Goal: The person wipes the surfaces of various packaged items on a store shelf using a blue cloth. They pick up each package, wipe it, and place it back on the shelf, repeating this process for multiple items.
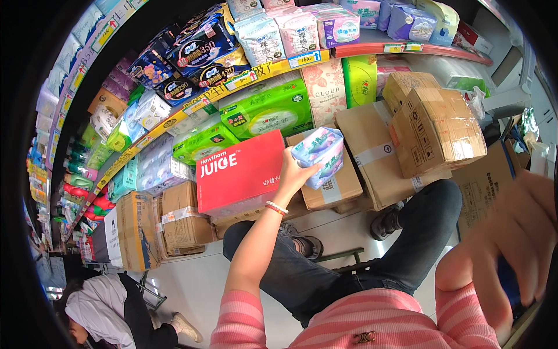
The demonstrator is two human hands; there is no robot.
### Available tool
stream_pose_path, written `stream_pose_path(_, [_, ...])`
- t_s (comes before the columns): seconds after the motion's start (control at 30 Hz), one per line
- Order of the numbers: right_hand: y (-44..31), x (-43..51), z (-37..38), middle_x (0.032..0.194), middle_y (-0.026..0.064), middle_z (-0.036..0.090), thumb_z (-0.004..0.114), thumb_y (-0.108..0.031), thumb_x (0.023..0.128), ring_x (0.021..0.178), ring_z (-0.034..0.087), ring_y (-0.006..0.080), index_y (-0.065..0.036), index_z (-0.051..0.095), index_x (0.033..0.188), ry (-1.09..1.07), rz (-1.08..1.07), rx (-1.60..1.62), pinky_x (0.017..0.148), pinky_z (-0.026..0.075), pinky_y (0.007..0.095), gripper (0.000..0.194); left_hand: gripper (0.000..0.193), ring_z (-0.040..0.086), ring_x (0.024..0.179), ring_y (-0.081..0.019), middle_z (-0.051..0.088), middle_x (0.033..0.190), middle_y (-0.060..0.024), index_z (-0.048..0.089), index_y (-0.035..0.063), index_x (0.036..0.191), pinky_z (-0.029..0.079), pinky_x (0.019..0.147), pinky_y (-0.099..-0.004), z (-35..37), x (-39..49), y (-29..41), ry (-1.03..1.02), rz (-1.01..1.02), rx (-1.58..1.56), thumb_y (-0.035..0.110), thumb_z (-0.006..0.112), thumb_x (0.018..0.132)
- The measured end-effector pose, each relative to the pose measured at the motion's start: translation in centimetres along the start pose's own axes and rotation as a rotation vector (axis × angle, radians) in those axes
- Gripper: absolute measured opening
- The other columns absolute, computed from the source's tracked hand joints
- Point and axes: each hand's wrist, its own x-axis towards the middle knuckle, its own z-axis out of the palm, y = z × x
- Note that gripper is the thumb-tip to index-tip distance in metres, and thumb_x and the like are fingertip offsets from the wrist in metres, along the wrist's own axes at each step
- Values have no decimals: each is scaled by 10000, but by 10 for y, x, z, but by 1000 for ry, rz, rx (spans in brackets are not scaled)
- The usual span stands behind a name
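Note:
My left hand (298,170) grips a small blue and purple plastic pack of sanitary pads (321,156) by its left end, above a taped cardboard box. A red juice carton (240,174) stands just left of that hand. My right hand (510,244), blurred, is raised close to the camera at the right, with its fingers bent downward; whether it holds anything cannot be told. Ahead, the upper shelf bears packs of pads, with a purple and white pack (338,27) beside a pink pack (297,34).
Green tissue packs (266,109) stand below the yellow shelf edge (301,61). Cardboard boxes (436,131) are stacked ahead and to the right. A flattened carton (484,183) leans at the right. Another person (104,305) sits low at the lower left.

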Motion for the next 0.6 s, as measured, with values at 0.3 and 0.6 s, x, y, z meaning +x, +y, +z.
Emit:
stream_pose_path(0.3, [83,-76,-140,1151,92,648,622,-113,914,1092,616,218,-59,577,1290,1382,147,-1320,1018,446,376,383,653,553,1090,-142,587,1137,-93,463,-36,1233,446,933,-323,2,-16,30,-98,-292,-516,390,770,844])
stream_pose_path(0.6, [195,-122,-174,1468,88,492,699,-76,719,1369,450,283,-114,542,1367,350,410,-2213,1159,319,469,668,575,626,1063,-174,630,1155,-44,573,94,1244,532,840,-346,-1,-33,33,-58,-457,-779,513,682,865])
